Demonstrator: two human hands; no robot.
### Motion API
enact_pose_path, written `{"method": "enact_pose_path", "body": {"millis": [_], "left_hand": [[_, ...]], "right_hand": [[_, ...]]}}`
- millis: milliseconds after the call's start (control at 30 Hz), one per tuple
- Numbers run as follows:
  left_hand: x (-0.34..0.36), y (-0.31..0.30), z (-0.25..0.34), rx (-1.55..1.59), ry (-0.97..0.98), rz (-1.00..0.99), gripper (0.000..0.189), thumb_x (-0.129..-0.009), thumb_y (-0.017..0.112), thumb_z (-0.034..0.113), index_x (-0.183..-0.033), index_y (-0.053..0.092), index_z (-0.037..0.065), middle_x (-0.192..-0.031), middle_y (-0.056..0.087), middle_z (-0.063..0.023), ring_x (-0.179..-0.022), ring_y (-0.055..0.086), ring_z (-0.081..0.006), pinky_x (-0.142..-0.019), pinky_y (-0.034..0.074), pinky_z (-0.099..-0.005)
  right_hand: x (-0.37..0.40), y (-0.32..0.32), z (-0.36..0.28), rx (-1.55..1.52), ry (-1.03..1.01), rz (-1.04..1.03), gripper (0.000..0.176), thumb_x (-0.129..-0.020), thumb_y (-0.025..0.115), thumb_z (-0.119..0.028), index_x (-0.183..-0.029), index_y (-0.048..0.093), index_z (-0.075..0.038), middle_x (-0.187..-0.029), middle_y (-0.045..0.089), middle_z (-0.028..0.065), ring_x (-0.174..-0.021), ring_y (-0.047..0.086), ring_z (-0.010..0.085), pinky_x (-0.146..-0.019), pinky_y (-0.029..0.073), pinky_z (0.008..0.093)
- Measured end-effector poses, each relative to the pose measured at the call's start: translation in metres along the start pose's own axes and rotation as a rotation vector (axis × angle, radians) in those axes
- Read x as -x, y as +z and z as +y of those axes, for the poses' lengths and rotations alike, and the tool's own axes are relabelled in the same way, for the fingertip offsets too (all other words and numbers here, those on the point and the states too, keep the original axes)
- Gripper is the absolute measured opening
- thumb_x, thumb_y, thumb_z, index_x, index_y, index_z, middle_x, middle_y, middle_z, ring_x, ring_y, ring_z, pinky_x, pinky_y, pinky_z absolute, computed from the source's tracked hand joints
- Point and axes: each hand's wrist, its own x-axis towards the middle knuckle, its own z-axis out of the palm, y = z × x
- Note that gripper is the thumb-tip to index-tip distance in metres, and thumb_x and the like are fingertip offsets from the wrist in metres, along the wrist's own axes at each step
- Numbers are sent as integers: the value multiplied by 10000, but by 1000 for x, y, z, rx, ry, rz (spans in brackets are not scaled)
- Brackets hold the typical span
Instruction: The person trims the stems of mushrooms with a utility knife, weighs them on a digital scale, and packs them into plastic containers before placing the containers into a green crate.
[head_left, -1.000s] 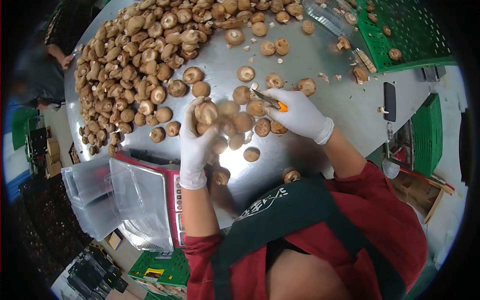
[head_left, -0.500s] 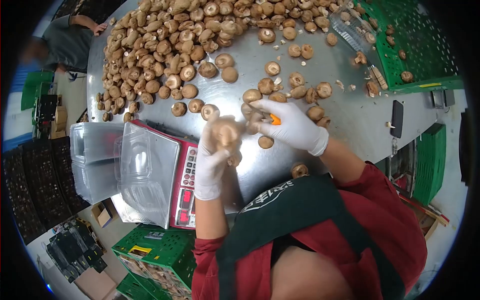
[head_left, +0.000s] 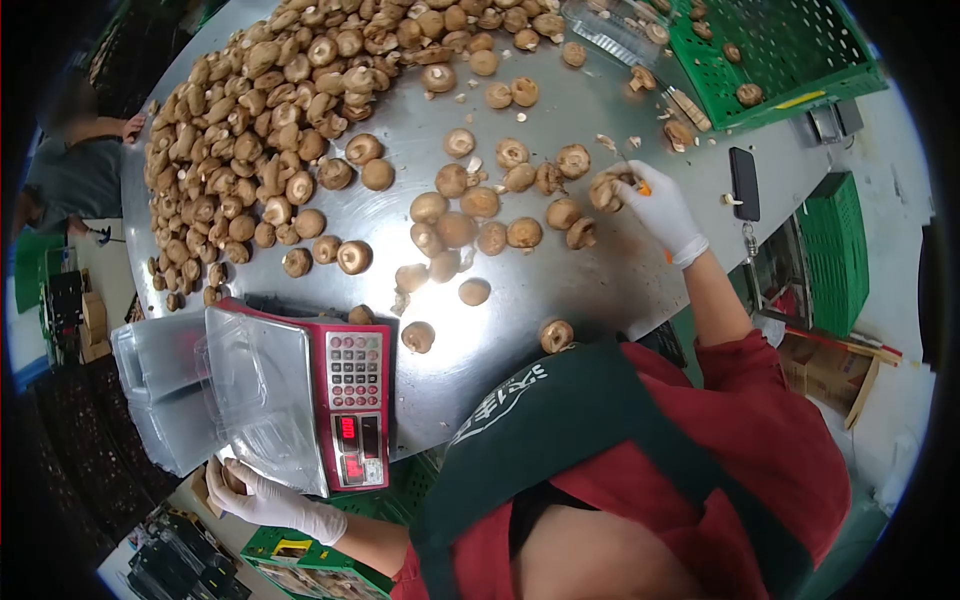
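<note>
My gloved left hand (head_left: 262,502) is at the lower left, beside the near edge of the scale (head_left: 357,385), its fingers curled round a mushroom (head_left: 234,478). A clear plastic tray (head_left: 262,395) lies on the scale's plate. On the right of the metal table (head_left: 440,400), my gloved right hand (head_left: 655,210) grips another mushroom (head_left: 606,191); a small orange piece (head_left: 643,187) shows at its fingers. Several loose mushrooms (head_left: 524,233) lie to the left of this hand. A large heap of mushrooms (head_left: 250,130) covers the back left.
Stacked clear trays (head_left: 165,390) stand left of the scale. At the back right are a green crate (head_left: 780,60), a clear container (head_left: 615,35) and a brush (head_left: 688,108). A black phone (head_left: 744,184) lies near the right edge. Another person's hand (head_left: 132,128) touches the table's left edge.
My left hand has moved from the table's middle down to the lower left, beyond the scale. My right hand has moved right and now holds a mushroom there. The whole view has shifted.
</note>
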Motion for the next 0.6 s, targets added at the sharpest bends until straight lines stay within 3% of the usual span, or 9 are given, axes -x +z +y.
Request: {"method": "enact_pose_path", "body": {"millis": [100, 133, 167, 233, 333, 400, 433, 567, 600], "left_hand": [[3, 6, -55, -90, 42, -282, 435, -1015, 518, 304, -1313, 525, -13, -1249, 569, -169, -1056, 603, -222, -917, 490, -313], [9, 8, -60, 168, -241, -472, 500, -1024, 488, 348, -1366, 465, -16, -1286, 548, -190, -1111, 582, -248, -944, 475, -336], [14, 17, -63, 126, -167, -442, 493, -1025, 482, 341, -1371, 452, -9, -1287, 549, -183, -1143, 566, -277, -982, 452, -383], [10, 16, -32, -434, 342, -201, 447, -1000, 528, 288, -1338, 489, -3, -1289, 555, -170, -1176, 544, -299, -1031, 414, -419], [11, 29, 45, -146, 379, -164, 384, -964, 571, 186, -1292, 531, -9, -1290, 557, -167, -1203, 530, -317, -1030, 419, -451], [34, 61, 95, 126, 399, -333, 336, -852, 632, 43, -1182, 599, -8, -1211, 595, -156, -1169, 544, -340, -1033, 403, -441], [40, 81, 120, 287, 533, -481, 365, -796, 649, -9, -1159, 610, 2, -1193, 595, -166, -1155, 549, -344, -1021, 407, -442], [91, 164, 178, 367, 660, -775, 496, -721, 736, 39, -1201, 616, 70, -1233, 578, -150, -1200, 504, -345, -1038, 380, -436], [100, 180, 184, 287, 730, -765, 509, -721, 739, 53, -1212, 609, 82, -1230, 574, -151, -1192, 501, -356, -1032, 383, -438]], "right_hand": [[-2, -12, 17, 95, 21, 58, 279, -882, 653, -172, -1120, 637, -27, -983, 695, 130, -889, 660, 220, -807, 504, 321], [-2, -12, 16, 141, 27, 65, 290, -879, 656, -180, -1125, 637, -27, -994, 693, 133, -906, 661, 230, -818, 503, 324], [-2, -11, 16, 187, 31, 69, 301, -876, 658, -187, -1130, 636, -28, -1005, 690, 137, -922, 662, 241, -829, 502, 327], [-4, -5, 24, 129, -36, 56, 325, -870, 663, -210, -1138, 633, -30, -1021, 681, 148, -941, 656, 266, -847, 498, 334], [-7, 3, 21, 122, -49, -2, 359, -865, 666, -235, -1158, 624, -32, -1043, 670, 160, -961, 649, 290, -862, 494, 342], [-9, 9, 10, 171, -45, -19, 380, -863, 667, -247, -1171, 616, -32, -1054, 666, 163, -968, 646, 300, -865, 494, 349], [-8, 12, 3, 208, -47, -8, 389, -863, 668, -252, -1178, 612, -30, -1059, 665, 164, -970, 646, 303, -866, 494, 352], [-12, 10, -2, 282, -48, -34, 418, -866, 670, -263, -1196, 598, -18, -1083, 661, 166, -982, 645, 313, -874, 495, 353], [-12, 9, 5, 241, -55, -16, 405, -870, 667, -255, -1192, 601, -17, -1087, 663, 164, -983, 646, 305, -875, 495, 350]]}}
